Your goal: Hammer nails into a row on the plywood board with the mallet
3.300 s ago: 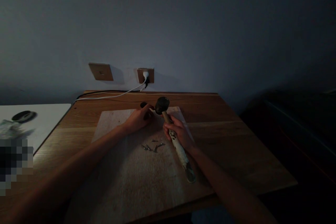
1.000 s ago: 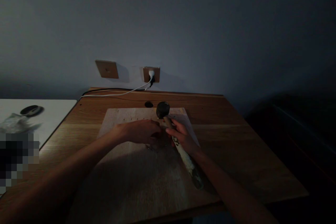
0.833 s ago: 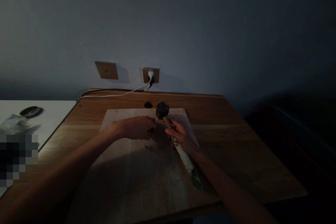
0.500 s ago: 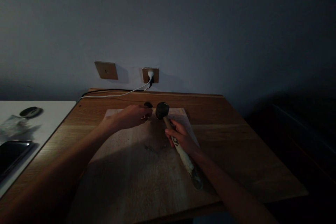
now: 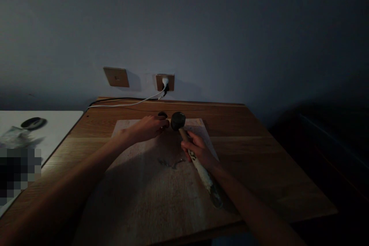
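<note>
Left hand [image 5: 148, 128], fingertips pinched, contents unclear, has left the nails [image 5: 170, 163] for the head of the hammer [image 5: 204, 177]. Right hand [image 5: 198, 153] stays closed round its handle.

Nails [image 5: 170, 163] on the board [image 5: 150, 203], hammer [image 5: 205, 179] just right of them, table [image 5: 259, 169] beneath.

- The left hand [image 5: 148, 128] now sits at the far edge of the board [image 5: 150, 200], at 9 o'clock of the mallet [image 5: 178, 120] head, up from the board's middle a second ago.
- The nails [image 5: 170, 163], covered by that hand then, lie bare at 6 o'clock of it.
</note>
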Motion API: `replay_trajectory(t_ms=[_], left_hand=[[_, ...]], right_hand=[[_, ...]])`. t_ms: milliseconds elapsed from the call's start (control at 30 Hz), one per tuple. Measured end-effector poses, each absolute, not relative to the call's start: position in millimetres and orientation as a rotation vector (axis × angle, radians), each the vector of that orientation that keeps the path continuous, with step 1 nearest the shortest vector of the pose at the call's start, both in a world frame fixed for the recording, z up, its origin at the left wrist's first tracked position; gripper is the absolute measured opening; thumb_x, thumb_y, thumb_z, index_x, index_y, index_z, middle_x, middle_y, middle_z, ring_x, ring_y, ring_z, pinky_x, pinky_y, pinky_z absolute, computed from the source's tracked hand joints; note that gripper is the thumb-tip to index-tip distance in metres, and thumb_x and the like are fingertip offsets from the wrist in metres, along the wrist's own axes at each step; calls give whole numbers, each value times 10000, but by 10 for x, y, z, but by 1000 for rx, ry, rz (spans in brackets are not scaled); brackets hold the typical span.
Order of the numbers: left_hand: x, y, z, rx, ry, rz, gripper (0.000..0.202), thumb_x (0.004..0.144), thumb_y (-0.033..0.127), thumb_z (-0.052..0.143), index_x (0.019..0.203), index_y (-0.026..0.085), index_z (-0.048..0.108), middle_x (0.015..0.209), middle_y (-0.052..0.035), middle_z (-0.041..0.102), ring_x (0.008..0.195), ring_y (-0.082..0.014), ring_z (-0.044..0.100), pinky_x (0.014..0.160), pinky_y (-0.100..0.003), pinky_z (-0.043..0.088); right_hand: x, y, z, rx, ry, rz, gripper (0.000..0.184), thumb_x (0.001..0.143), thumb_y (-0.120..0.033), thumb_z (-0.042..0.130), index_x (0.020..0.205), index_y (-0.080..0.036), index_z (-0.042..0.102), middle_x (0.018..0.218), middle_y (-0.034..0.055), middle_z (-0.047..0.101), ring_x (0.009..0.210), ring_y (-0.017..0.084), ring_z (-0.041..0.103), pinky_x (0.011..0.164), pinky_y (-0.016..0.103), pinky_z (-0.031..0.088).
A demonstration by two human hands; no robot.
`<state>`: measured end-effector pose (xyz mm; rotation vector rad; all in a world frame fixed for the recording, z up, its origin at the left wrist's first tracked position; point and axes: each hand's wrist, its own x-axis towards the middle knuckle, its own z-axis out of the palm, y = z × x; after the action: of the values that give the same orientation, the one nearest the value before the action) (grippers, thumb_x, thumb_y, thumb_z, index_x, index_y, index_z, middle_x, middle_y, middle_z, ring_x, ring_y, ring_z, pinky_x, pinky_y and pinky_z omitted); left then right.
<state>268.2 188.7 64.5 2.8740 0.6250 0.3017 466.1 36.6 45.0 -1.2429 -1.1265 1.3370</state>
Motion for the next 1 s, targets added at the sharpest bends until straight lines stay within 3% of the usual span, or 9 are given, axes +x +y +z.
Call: replay_trajectory(t_ms=[633,1000], left_hand=[[2656,1884,704,2846,632,142,241,831,70,524,908,195,715,948,-61,710,798,-180,662,687,-270,454],[2699,1901,582,2765,583,293,273,835,85,527,979,198,730,1021,-67,724,860,-181,689,751,-264,495]], right_hand=[[4666,369,431,-1225,-1127,1350,302,814,-427,694,959,-206,547,670,-81,543,410,66,473,398,219,333],[4670,371,431,-1229,-1115,1354,330,810,-428,702,1018,-203,580,669,-83,536,420,67,465,399,224,331]])
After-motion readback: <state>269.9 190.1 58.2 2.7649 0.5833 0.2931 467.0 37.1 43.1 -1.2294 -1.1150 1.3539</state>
